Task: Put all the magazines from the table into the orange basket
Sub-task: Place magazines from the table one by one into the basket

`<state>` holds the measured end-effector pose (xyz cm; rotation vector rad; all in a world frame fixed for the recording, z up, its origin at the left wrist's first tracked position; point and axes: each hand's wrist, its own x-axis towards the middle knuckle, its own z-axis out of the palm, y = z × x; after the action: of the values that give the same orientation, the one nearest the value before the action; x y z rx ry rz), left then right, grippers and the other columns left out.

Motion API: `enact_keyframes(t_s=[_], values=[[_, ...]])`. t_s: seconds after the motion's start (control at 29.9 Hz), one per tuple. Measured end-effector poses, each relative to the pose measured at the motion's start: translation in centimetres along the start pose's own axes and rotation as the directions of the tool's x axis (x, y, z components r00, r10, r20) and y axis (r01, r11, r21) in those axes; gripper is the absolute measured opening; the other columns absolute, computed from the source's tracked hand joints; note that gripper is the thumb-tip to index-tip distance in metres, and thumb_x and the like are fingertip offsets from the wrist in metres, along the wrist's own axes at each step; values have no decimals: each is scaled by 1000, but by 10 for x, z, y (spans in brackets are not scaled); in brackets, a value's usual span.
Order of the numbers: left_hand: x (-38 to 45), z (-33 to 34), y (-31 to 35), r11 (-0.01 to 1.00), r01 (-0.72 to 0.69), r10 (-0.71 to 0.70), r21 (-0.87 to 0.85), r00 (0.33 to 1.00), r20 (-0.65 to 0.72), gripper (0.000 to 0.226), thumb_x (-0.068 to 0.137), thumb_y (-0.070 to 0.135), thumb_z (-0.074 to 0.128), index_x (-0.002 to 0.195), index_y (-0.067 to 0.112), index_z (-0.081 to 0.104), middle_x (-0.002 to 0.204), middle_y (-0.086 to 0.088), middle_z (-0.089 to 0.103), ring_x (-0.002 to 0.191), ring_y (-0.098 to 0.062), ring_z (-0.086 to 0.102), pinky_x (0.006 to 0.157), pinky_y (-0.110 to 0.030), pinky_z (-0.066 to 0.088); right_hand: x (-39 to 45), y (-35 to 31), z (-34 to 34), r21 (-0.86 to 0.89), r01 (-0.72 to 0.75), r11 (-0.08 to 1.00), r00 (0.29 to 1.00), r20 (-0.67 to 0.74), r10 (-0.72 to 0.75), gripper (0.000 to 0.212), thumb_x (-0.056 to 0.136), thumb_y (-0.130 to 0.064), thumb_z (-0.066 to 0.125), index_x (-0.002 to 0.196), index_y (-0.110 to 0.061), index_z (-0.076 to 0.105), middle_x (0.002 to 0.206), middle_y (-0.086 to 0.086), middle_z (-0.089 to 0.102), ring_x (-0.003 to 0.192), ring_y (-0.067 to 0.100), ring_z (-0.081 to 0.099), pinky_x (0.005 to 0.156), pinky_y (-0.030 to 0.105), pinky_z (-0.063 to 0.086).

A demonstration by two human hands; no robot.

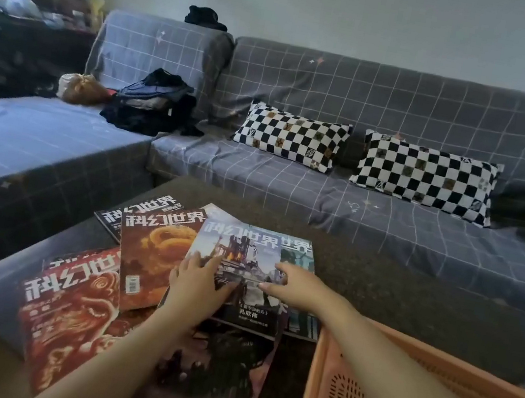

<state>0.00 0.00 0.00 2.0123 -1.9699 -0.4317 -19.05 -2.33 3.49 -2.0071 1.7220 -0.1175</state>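
Reaching for the top magazine [246,258] on the table [378,287]: left hand [197,280] lying on its cover, fingers straight and spread, right hand [288,285] touching beside, fingers seemingly loose. Needing next a lift rightward into the orange basket [395,394]
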Motion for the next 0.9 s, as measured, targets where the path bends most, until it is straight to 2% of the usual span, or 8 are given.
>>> enact_keyframes(t_s=[0.13, 0.2, 0.27, 0.5, 0.6, 0.7, 0.84, 0.9], values=[[10, 1, -8, 993, 109, -109, 38, 994, -16, 84, 79, 74, 48, 147, 27, 32, 157, -16, 19, 143, -36, 18, 113, -52, 19, 14, -5, 8, -55, -48, 997, 999, -12, 47, 70, 84, -52, 58, 137, -10, 40, 138, 10, 47, 121, 25, 48, 91, 33, 42], [15, -2, -7, 990, 139, -139, 37, 990, -6, 92, 72, 78, 53, 145, 25, 34, 153, -16, 26, 138, -38, 25, 110, -51, 22, 21, -6, 12, -64, -83, 995, 996, -24, 81, 49, 81, -51, 62, 108, -10, 55, 109, 11, 60, 96, 23, 58, 70, 31, 43], [19, -8, -7, 985, 172, -172, 11, 985, 9, 98, 66, 79, 59, 144, 25, 35, 146, -15, 36, 133, -40, 30, 108, -50, 25, 24, -7, 14, -8, -110, 994, 992, -60, 110, 40, 78, -48, 67, 93, -14, 54, 95, 8, 59, 83, 20, 57, 62, 30, 42], [16, -14, -11, 886, 284, -317, -366, 948, -32, 91, 64, 45, 85, 141, 22, 41, 135, -14, 50, 126, -35, 42, 103, -48, 39, 21, -3, 10, 296, -257, 920, 960, -27, 277, 48, 75, -31, 76, 110, -8, 54, 105, 5, 59, 89, 19, 56, 70, 26, 42], [8, -13, -11, 805, 235, -310, -545, 949, -49, 50, 74, 25, 81, 118, 15, 59, 115, -6, 67, 99, -22, 62, 74, -33, 51, 17, -8, 6, 373, -269, 888, 949, -54, 310, 30, 79, -26, 73, 96, -8, 56, 87, 5, 58, 73, 16, 55, 58, 25, 40], [-2, -21, -8, 710, 206, -301, -674, 953, -25, 30, 83, 19, 73, 113, 15, 66, 92, 4, 70, 81, -14, 66, 58, -24, 47, 7, -17, 5, 431, -203, 879, 948, -137, 286, 41, 82, -21, 69, 118, -9, 53, 113, 10, 62, 94, 23, 60, 70, 30, 45], [-23, -46, -6, 600, 175, -278, -780, 961, 3, 42, 86, 20, 69, 126, 16, 58, 98, 4, 68, 85, -16, 67, 74, -36, 57, -19, -21, -3, 534, -77, 842, 939, -245, 241, 47, 81, -17, 72, 123, -9, 52, 121, 9, 60, 78, 12, 57, 60, 23, 43], [-34, -59, -1, 563, 132, -252, -816, 968, -16, 48, 85, 19, 70, 131, 14, 55, 102, 5, 67, 89, -17, 67, 81, -42, 57, -38, -23, -11, 576, -21, 817, 930, -289, 228, 53, 80, -19, 73, 126, -9, 49, 125, 9, 57, 85, 16, 57, 67, 26, 44]])
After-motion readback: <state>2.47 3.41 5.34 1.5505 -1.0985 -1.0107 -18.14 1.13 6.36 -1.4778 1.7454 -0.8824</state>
